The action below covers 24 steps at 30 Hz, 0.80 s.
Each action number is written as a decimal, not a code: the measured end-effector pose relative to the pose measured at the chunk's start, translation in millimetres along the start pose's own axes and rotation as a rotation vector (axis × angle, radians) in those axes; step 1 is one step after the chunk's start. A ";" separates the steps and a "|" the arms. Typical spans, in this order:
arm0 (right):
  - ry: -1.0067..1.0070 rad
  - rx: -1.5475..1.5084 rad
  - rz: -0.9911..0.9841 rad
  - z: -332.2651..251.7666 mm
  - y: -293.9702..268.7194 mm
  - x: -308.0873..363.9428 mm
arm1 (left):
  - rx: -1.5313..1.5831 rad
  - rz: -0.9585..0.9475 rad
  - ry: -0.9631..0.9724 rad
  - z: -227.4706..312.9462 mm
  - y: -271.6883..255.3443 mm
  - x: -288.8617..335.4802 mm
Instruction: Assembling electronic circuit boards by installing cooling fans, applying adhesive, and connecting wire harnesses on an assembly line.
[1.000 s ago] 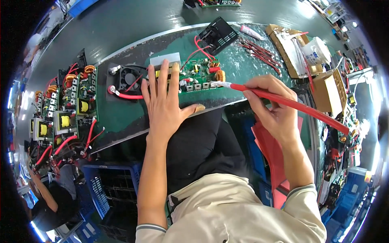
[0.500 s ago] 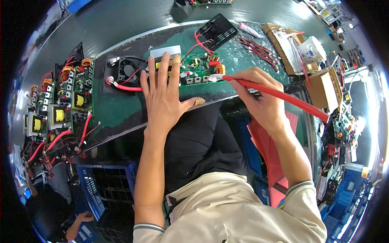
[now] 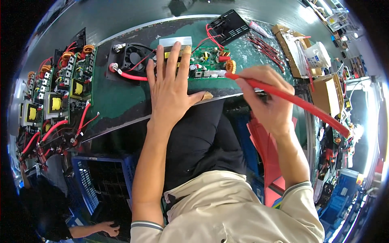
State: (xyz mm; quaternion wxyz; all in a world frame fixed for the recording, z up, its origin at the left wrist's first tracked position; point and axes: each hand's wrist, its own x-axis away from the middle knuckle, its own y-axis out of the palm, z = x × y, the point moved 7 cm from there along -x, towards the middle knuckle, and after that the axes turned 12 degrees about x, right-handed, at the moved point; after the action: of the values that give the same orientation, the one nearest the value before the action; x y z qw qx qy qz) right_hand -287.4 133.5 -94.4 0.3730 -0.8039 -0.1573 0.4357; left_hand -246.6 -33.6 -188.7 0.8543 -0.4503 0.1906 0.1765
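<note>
A green circuit board point(image 3: 206, 62) lies near the front edge of the workbench, carrying a copper toroid coil point(image 3: 230, 66) and a row of small components. My left hand point(image 3: 170, 81) lies flat across the board's left part, fingers spread, with tape on the thumb and a fingertip. It hides what is underneath. A grey metal piece point(image 3: 175, 41) shows beyond the fingertips. My right hand point(image 3: 269, 97) grips a long red stick point(image 3: 302, 103) with a white-coated tip, touching the near row of components beside the coil. Whether the tip is bristle or cloth, I cannot tell.
A fan point(image 3: 133, 56) sits left of my hand, a black vented panel point(image 3: 230, 27) behind the board. Several finished-looking boards point(image 3: 56, 103) stand at left. Loose wires point(image 3: 265, 49), an open carton point(image 3: 289, 48) and a white tub point(image 3: 317, 55) are at right. Another person's hand point(image 3: 110, 229) shows lower left.
The stick's tip has moved left along the near row of components, my right hand following it. My left hand stays on the board. The view has shifted slightly, and the other person's hand moved right.
</note>
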 end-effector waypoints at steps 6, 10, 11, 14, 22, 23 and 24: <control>-0.008 0.042 0.014 -5.0 4.4 -8.2 | 0.017 0.013 -0.004 1.0 -2.7 0.8; -0.016 -0.035 -0.078 -15.6 19.1 -3.8 | 0.026 0.023 -0.005 0.8 -3.4 1.1; -0.018 -0.034 -0.079 -14.4 22.7 -4.0 | 0.027 0.024 -0.005 0.3 -3.1 0.7; -0.083 0.011 -0.033 -18.0 24.7 -4.1 | 0.038 0.030 -0.004 0.8 -2.4 0.2; 0.474 -0.271 -0.023 28.1 -12.9 -4.6 | 0.033 0.019 -0.021 -1.5 -1.5 1.2; 0.475 -0.265 -0.017 33.3 -18.4 -4.7 | 0.038 0.020 -0.014 -0.6 -1.2 0.5; 0.331 -0.212 -0.096 30.8 -20.3 -8.6 | 0.040 0.017 -0.022 -0.7 -1.4 0.8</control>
State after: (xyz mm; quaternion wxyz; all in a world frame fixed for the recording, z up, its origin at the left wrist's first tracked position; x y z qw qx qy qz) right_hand -316.0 156.4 -84.9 0.3274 -0.8910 -0.1769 0.2601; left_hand -245.4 -34.9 -188.4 0.8637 -0.4293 0.1884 0.1850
